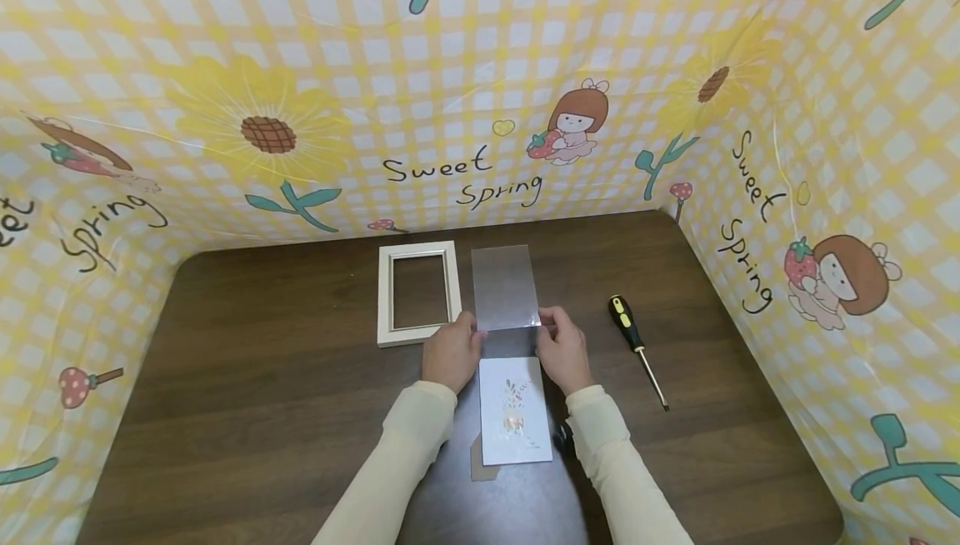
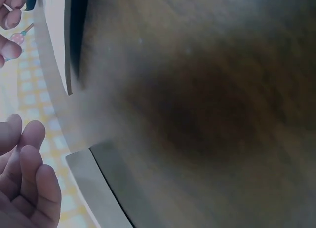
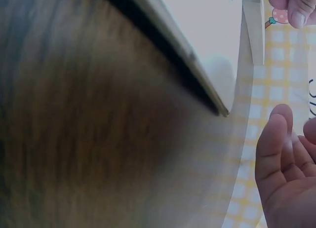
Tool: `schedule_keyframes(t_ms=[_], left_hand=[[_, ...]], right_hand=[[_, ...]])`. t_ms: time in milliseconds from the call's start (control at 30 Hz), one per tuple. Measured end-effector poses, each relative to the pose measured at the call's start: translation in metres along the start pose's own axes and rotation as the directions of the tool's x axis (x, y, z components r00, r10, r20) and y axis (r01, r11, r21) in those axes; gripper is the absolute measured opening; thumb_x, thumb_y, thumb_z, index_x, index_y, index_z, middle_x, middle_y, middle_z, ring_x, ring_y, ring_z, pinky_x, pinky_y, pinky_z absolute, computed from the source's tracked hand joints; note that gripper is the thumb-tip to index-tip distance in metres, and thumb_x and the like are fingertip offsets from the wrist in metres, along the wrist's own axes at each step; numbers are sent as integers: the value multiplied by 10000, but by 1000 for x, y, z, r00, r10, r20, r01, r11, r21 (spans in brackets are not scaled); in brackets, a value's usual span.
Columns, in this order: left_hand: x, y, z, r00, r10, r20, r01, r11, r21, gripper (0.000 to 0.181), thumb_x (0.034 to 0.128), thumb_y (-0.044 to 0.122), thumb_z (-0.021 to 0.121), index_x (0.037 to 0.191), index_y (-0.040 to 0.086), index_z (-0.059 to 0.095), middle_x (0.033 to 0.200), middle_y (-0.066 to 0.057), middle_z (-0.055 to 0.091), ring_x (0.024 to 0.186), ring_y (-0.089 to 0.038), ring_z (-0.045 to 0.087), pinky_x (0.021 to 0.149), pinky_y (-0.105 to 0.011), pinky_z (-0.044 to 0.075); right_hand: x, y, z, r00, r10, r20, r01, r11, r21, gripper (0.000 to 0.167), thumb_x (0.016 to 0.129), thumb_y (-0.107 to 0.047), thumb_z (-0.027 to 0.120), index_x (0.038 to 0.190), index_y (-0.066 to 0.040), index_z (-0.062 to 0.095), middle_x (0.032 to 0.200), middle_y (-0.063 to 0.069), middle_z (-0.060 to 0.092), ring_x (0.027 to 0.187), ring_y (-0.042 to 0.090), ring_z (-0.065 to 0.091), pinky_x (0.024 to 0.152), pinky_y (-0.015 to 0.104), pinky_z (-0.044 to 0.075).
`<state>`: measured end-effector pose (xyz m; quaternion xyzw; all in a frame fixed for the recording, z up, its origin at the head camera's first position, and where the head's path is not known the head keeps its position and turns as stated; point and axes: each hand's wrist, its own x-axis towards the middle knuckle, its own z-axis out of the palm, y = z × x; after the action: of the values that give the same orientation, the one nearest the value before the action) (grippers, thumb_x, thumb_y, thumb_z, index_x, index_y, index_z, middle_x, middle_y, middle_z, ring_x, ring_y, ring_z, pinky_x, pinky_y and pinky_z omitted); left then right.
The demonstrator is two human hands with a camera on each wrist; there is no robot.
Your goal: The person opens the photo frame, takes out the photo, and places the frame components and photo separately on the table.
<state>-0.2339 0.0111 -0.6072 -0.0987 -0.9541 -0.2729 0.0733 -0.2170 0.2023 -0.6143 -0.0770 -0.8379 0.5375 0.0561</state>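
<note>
A clear, see-through sheet [image 1: 504,287] is held above the dark table by its two near corners. My left hand [image 1: 452,353] pinches the left corner between thumb and fingers, and my right hand [image 1: 564,349] pinches the right one. Just below the sheet in the head view lies a white card [image 1: 516,412] with a small printed drawing. A brown board corner [image 1: 483,472] shows from under the card. In the right wrist view, my right hand's curled fingers [image 3: 271,149] are beside the card's edge; the clear sheet is hard to make out there.
A cream picture frame [image 1: 386,295] lies to the left, close by my left hand. On the right is a screwdriver [image 1: 626,320] with a black and yellow handle. A small dark object [image 1: 562,437] is partly hidden by my right wrist. Patterned cloth [image 1: 330,112] surrounds the table's far side and flanks.
</note>
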Motion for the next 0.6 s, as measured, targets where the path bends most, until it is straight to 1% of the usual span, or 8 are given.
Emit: schedule_keyframes(t_ms=[67,200,333,467,600], left_hand=[[1,0,1,1000,-3,12,2,1000,13,188,938,209,729,919,59,618,681,-63,639,643,-277,645,584,-442,482],[4,-1,4,999,-4,33,3,999,42,197,942,211,722,889,65,601,643,-50,609,611,-270,639,553,-427,475],[8,-2,6,999,-8,41,6,998,60,177,948,203,709,892,62,617,647,-55,620,616,-272,653,550,-423,483],[10,0,6,998,-16,59,11,997,82,186,966,224,667,886,57,639,689,-101,665,656,-304,682,561,-442,506],[13,5,7,994,-24,111,12,994,107,233,987,250,624,905,36,665,730,-141,689,687,-320,693,571,-456,525]], right_hand=[[2,2,1,1000,-12,8,13,1000,-23,227,992,-27,572,1204,-49,650,1085,104,689,842,224,646,689,364,553],[7,6,2,999,-18,39,21,996,-84,195,1004,-65,602,1192,-43,650,1091,121,692,924,256,667,737,398,564],[12,9,2,997,-26,72,36,989,-144,186,1013,-85,605,1189,-43,647,1095,121,692,983,270,663,798,436,551],[17,11,3,996,-33,83,48,981,-188,180,1009,-71,606,1180,-38,649,1066,118,695,961,273,654,818,449,537],[23,9,4,996,-35,78,52,972,-231,191,1005,-58,605,1189,-19,640,1066,141,690,951,293,649,821,460,533]])
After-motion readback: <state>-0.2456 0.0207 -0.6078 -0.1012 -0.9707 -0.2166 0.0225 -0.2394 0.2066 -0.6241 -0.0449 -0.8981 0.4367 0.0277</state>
